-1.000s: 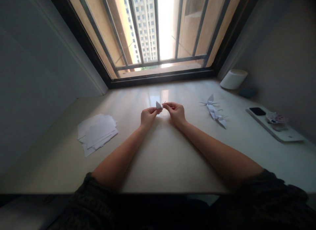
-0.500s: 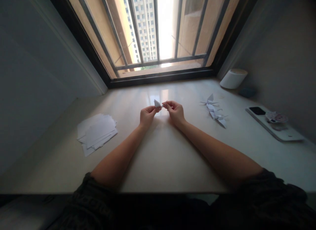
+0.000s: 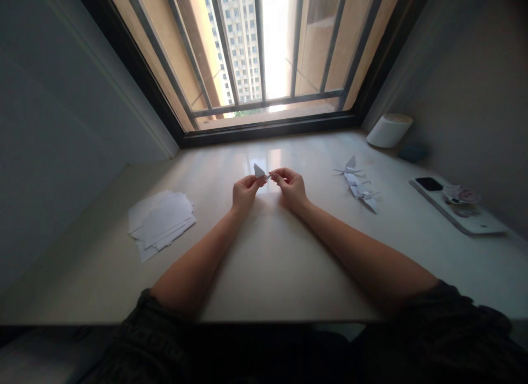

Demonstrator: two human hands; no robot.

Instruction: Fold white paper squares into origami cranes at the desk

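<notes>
A small folded white paper crane (image 3: 258, 170) is held between my two hands above the middle of the pale table. My left hand (image 3: 245, 192) pinches its body, with a pointed wing sticking up above the fingers. On the other side, my right hand (image 3: 292, 185) closes its thumb and forefinger on a thin tip of the same paper. Fingers cover much of its lower part. To the right, several finished white paper cranes (image 3: 355, 185) lie in a row.
At the left is a loose stack of white paper sheets (image 3: 167, 221). A phone (image 3: 457, 206) with a round grip lies at the right. Behind it, a white cylindrical object (image 3: 389, 131) stands near a dark rounded item (image 3: 413, 152). The barred window (image 3: 272, 132) borders the table's back.
The paper crane has tilted and shifted slightly left, its wing now pointing more up and left. Both hands keep hold and have moved only a little.
</notes>
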